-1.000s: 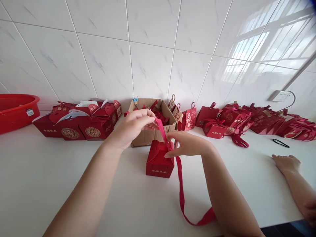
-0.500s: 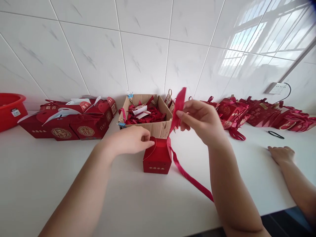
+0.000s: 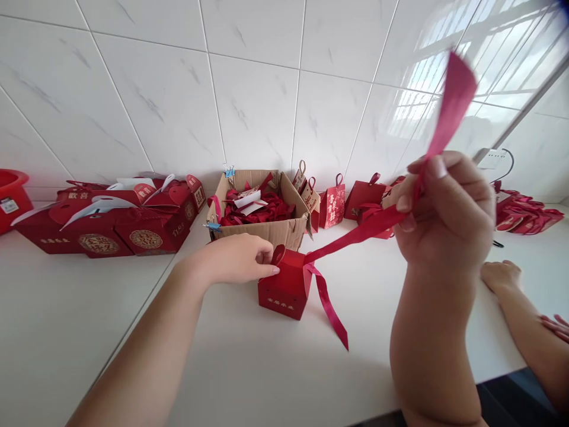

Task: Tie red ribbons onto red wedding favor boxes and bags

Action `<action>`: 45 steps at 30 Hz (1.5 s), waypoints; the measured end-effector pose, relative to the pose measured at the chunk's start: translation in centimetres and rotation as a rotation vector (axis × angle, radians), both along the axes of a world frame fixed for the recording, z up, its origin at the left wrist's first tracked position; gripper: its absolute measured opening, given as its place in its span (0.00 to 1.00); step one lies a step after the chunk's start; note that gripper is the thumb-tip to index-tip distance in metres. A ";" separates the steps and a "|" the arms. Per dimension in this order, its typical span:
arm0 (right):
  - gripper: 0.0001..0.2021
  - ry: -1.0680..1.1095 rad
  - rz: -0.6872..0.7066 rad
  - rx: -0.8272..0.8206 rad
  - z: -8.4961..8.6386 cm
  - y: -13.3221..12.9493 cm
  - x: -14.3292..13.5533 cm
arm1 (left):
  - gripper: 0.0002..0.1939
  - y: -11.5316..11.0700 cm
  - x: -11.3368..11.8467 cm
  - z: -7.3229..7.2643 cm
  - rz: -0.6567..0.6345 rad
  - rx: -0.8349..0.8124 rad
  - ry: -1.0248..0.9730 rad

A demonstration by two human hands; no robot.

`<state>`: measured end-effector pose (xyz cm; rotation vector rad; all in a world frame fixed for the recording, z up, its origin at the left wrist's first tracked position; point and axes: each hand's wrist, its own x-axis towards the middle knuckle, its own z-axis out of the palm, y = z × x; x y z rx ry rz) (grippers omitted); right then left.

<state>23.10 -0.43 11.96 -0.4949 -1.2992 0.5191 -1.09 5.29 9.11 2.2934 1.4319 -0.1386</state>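
Observation:
A small red gift box (image 3: 284, 290) with pale lettering on its front stands on the white table before me. My left hand (image 3: 242, 258) is closed on the box's upper left side, thumb in front and fingers behind the flap. Raised to the right, my right hand (image 3: 448, 207) pinches a red ribbon (image 3: 360, 231) between thumb and fingers. That ribbon runs taut from the box's right top edge to my fingers, with a loose end pointing up beyond them. Its other tail (image 3: 331, 311) hangs from the box down onto the table.
Behind the box, a cardboard carton (image 3: 267, 232) holds red ribbons. Larger red gift boxes (image 3: 146, 231) stand left, beside a red basin (image 3: 11, 198). Small red bags (image 3: 333, 204) line the tiled wall; more red packages (image 3: 528, 213) lie right. Another person's hand (image 3: 502, 276) rests on the table.
My right hand has moved right and up, drawing the ribbon through the box so its hanging tail is shorter. The box has turned slightly. My left hand stays on it.

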 end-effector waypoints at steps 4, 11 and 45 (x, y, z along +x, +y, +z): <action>0.07 -0.257 0.141 -0.333 -0.6 1.3 -0.9 | 0.18 0.4 -0.9 0.3 0.002 -0.083 -0.010; 0.08 -0.866 0.199 -0.696 -3.3 4.5 -4.1 | 0.15 1.2 -1.9 0.2 0.009 -0.239 -0.096; 0.08 -0.840 0.373 -0.853 -3.9 4.3 -5.1 | 0.11 2.3 -2.8 -0.2 -0.133 -0.545 -0.280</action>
